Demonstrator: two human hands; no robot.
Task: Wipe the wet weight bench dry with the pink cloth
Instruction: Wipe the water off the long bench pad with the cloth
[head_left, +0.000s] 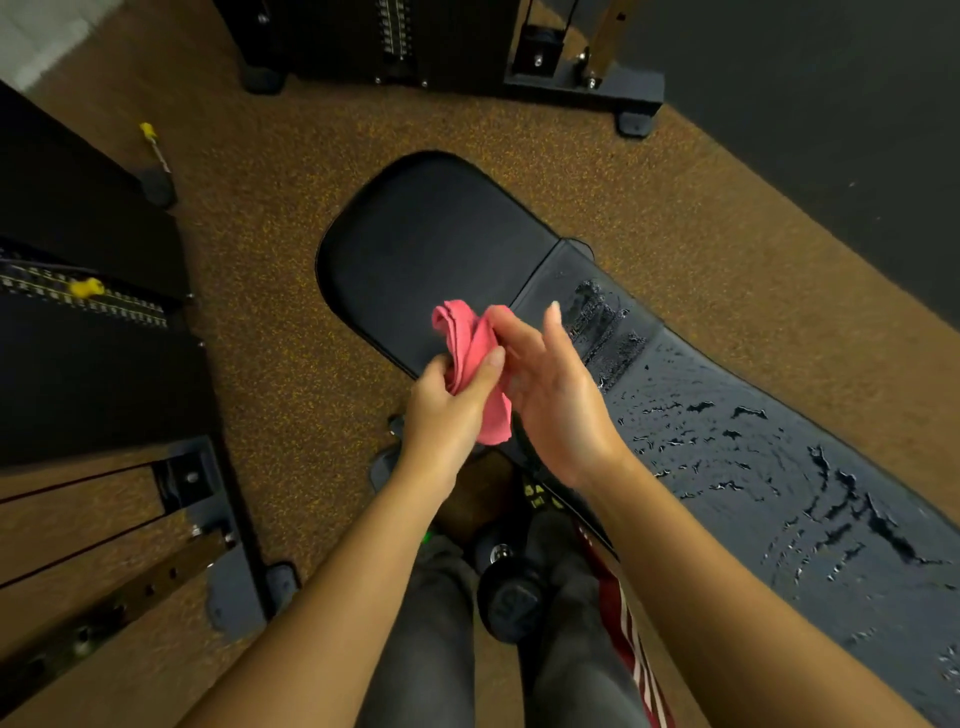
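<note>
The black padded weight bench (431, 244) runs from the upper centre down to the lower right. Its seat pad looks dry and matt, while the long back pad (779, 467) is covered with water drops and streaks. The pink cloth (475, 353) is bunched up in the air above the near edge of the seat pad. My left hand (449, 402) pinches it from below with thumb and fingers. My right hand (556, 384) is beside it, fingers spread, its fingertips touching the cloth's upper right edge.
Brown speckled rubber floor (270, 364) surrounds the bench. A cable machine with weight stack (395, 36) stands at the top, another machine frame (78, 322) at the left. A dumbbell (506, 592) and a red striped item lie by my legs at the bottom.
</note>
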